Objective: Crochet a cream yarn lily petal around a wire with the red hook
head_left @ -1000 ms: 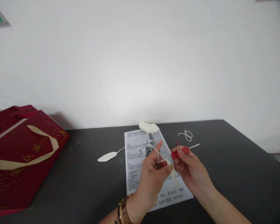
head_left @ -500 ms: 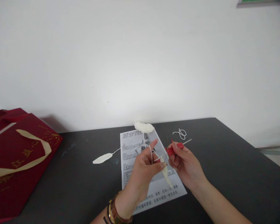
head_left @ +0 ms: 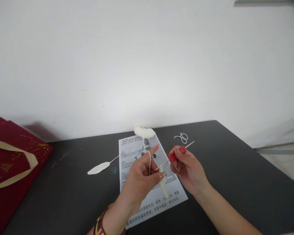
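Observation:
My left hand (head_left: 139, 176) is closed in a pinch on a cream crocheted petal (head_left: 162, 183) that hangs below it, with white yarn (head_left: 150, 159) looped over the raised forefinger. My right hand (head_left: 186, 166) grips a crochet hook with a red handle (head_left: 176, 153); its metal tip points left into the piece by my left fingers. Both hands are above a printed instruction sheet (head_left: 134, 153) on the dark table (head_left: 235, 176). The yarn runs back to a small white yarn ball (head_left: 144, 131) at the sheet's far edge.
A finished cream petal with a yarn tail (head_left: 98, 168) lies left of the sheet. A loose loop of white yarn (head_left: 182, 137) lies behind my right hand. A dark red gift bag with a cream handle (head_left: 9, 163) lies at the table's left end. A white wall stands behind.
The view has swung right, so everything sits further left in the frame. Both hands keep their grip on the petal and the hook; little else differs.

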The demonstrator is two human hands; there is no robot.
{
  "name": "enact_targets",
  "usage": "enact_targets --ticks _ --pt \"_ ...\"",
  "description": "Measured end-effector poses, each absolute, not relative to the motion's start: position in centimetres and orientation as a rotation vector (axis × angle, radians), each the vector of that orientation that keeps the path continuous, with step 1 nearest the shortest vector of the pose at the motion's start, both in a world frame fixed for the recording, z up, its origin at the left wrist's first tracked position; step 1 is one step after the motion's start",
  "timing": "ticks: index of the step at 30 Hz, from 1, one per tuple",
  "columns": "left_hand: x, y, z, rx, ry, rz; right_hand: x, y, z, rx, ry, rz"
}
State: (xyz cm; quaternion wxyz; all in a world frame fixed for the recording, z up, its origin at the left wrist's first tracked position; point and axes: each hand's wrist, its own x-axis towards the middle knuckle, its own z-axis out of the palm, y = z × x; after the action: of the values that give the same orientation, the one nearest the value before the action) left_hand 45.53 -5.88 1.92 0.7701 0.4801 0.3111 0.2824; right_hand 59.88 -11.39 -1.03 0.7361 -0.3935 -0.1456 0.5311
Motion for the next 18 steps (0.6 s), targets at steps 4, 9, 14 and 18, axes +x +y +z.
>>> enact_targets --ticks 4,9,14,18 --pt "45.43 -5.83 1.85 1.048 0.666 0.596 60.05 -11.52 -0.98 -0.853 -0.314 1.189" --pt "45.38 -5.75 1.52 1.055 0.666 0.608 59.66 -11.56 -1.03 -0.880 -0.323 1.167" --pt "45.54 -5.68 1.45 1.047 0.690 0.627 59.35 -11.49 -1.26 -0.896 -0.370 1.141" --pt "45.71 -5.68 1.45 1.047 0.703 0.649 59.27 -11.40 -1.37 -0.887 -0.336 1.145"
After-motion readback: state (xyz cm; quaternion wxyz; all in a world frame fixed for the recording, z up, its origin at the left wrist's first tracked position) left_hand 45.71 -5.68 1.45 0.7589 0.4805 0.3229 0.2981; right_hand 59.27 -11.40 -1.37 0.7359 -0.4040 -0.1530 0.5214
